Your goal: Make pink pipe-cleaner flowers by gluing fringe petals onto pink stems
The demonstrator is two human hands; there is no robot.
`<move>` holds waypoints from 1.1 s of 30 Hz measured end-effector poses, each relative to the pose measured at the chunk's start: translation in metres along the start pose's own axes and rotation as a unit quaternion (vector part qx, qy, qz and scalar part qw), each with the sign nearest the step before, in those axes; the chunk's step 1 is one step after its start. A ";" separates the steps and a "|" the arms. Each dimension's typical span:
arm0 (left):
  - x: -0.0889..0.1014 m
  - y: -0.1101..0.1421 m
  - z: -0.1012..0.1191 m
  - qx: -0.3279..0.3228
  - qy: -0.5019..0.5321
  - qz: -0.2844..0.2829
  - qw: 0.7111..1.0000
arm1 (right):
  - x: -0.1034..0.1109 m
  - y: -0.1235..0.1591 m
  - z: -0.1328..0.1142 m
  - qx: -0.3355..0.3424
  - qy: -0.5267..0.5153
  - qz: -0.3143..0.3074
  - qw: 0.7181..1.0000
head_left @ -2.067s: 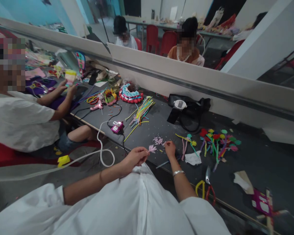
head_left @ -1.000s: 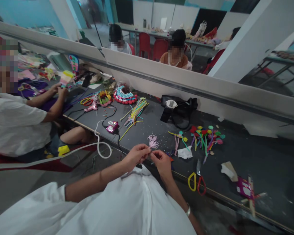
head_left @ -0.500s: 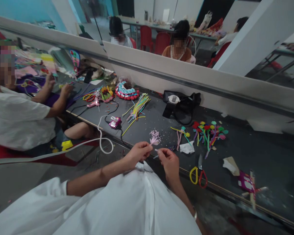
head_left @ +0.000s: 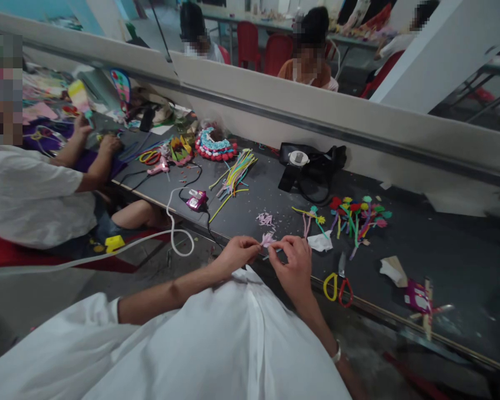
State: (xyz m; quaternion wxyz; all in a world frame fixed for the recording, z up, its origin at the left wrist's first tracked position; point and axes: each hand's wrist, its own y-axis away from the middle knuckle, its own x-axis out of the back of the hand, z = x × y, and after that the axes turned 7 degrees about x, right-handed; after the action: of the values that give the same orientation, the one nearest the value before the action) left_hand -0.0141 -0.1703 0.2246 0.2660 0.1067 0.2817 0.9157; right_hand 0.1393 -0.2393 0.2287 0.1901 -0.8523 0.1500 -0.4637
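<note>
My left hand (head_left: 236, 255) pinches a small pink paper flower (head_left: 268, 239) at the near edge of the dark table (head_left: 441, 261). My right hand (head_left: 294, 266) meets it from the right, its fingers pinched on the same flower. More pink paper scraps (head_left: 265, 219) lie on the table just beyond the hands. A white crumpled piece (head_left: 320, 241) lies to the right of them.
Scissors with yellow and red handles (head_left: 337, 286) lie right of my hands. Finished pipe-cleaner flowers (head_left: 358, 216), loose pipe cleaners (head_left: 235, 178), a black bag (head_left: 312, 169) and a pink glue gun (head_left: 196, 200) sit farther back. A person in white (head_left: 29, 194) works at the left.
My right hand has moved left from the table to join my left hand on the pink flower. The person at the left has raised a coloured piece.
</note>
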 end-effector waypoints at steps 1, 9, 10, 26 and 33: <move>0.000 -0.001 -0.002 -0.004 -0.004 0.000 1.000 | 0.000 0.000 0.000 0.001 0.004 -0.005 1.000; 0.001 -0.007 -0.012 -0.022 -0.011 -0.002 1.000 | -0.004 -0.001 0.002 0.001 0.023 -0.025 0.999; 0.001 -0.008 -0.013 -0.023 -0.014 -0.001 1.000 | -0.005 -0.001 0.003 -0.001 0.023 -0.025 0.999; -0.002 -0.014 -0.012 -0.042 -0.041 -0.016 0.998 | -0.007 -0.003 0.011 -0.019 0.045 -0.032 0.998; -0.004 -0.018 -0.012 -0.037 -0.046 -0.021 0.998 | -0.007 -0.003 0.015 -0.020 0.067 -0.045 0.997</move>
State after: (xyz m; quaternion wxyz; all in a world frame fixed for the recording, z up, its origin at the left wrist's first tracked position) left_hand -0.0072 -0.1655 0.2038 0.3016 0.1332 0.2370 0.9139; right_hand 0.1482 -0.2312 0.2176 0.1416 -0.8290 0.1328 -0.5245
